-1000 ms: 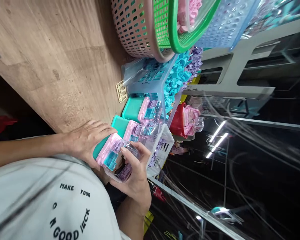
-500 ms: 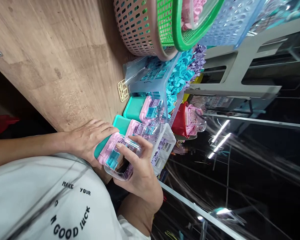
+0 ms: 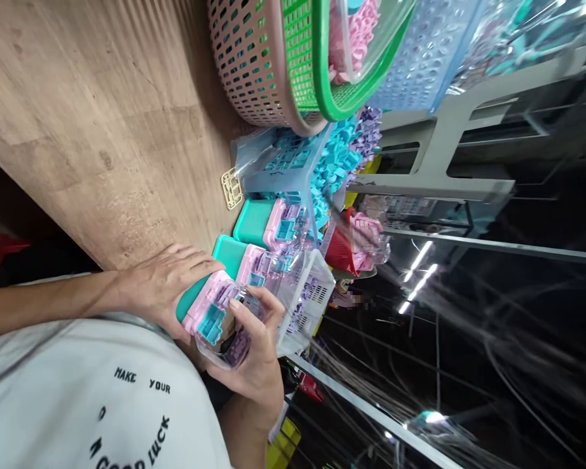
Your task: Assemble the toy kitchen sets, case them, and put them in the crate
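Observation:
A toy box [image 3: 209, 311] with a teal base, a pink middle and a clear plastic cover lies tilted between my two hands. Blue and purple small parts show through the cover. My left hand [image 3: 163, 286] wraps the teal base, its thumb hidden partly below. My right hand [image 3: 256, 348] grips the clear cover, fingertips on its upper face and the palm behind it. Right beside it stands a second box of the same kind [image 3: 232, 254], and past that a third box [image 3: 256, 221]. Whether the held cover is fully seated I cannot tell.
On the wooden table [image 3: 102, 130] lies a cream plastic frame [image 3: 232, 189]. A clear bin [image 3: 283, 182] holds blue pieces [image 3: 339, 156]; a white basket [image 3: 320, 293] holds purple ones. Stacked pink [image 3: 244, 65] and green baskets [image 3: 322, 78] and a red basket [image 3: 342, 244] stand farther off.
The whole view has shifted slightly, so the table things sit a little lower and more to the left. Both hands keep their hold on the box.

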`<state>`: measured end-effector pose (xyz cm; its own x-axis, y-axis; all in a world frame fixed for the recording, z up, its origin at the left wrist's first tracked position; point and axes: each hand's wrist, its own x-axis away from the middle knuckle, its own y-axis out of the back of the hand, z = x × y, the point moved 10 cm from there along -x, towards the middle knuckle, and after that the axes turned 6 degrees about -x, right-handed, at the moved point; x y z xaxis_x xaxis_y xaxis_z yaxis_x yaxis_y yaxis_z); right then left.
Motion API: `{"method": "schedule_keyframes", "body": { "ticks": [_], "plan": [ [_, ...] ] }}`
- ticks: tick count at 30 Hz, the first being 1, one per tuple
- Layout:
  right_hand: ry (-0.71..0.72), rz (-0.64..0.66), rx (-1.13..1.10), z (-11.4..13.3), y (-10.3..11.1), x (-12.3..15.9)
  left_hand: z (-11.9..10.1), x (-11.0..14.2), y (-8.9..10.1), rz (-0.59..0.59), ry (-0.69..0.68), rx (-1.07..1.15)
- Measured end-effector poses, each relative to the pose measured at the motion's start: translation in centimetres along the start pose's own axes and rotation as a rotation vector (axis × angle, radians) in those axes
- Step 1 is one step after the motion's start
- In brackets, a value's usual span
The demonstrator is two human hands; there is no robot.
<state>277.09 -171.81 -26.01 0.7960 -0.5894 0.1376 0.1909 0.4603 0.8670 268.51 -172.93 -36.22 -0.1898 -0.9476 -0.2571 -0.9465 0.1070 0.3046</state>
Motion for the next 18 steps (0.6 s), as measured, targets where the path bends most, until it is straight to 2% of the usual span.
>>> {"method": "schedule_keyframes", "body": {
  "ticks": [4,8,12,18],
  "plan": [
    [-0.057,-0.039,-0.009,-0.67,-0.03,0.59,0.29,0.02,-0.25,0.023,0.016,-0.013],
    [-0.017,-0.056,-0.001,-0.57,0.12,0.73,0.14,-0.05,-0.15,0.022,0.006,-0.035],
    [0.033,-0.030,0.004,-0.29,0.09,0.54,0.15,-0.06,-0.05,-0.002,-0.006,-0.047],
    [0.011,0.011,0.010,-0.77,-0.11,0.78,0.16,-0.07,0.06,-0.042,-0.025,-0.047]
  ]
}}
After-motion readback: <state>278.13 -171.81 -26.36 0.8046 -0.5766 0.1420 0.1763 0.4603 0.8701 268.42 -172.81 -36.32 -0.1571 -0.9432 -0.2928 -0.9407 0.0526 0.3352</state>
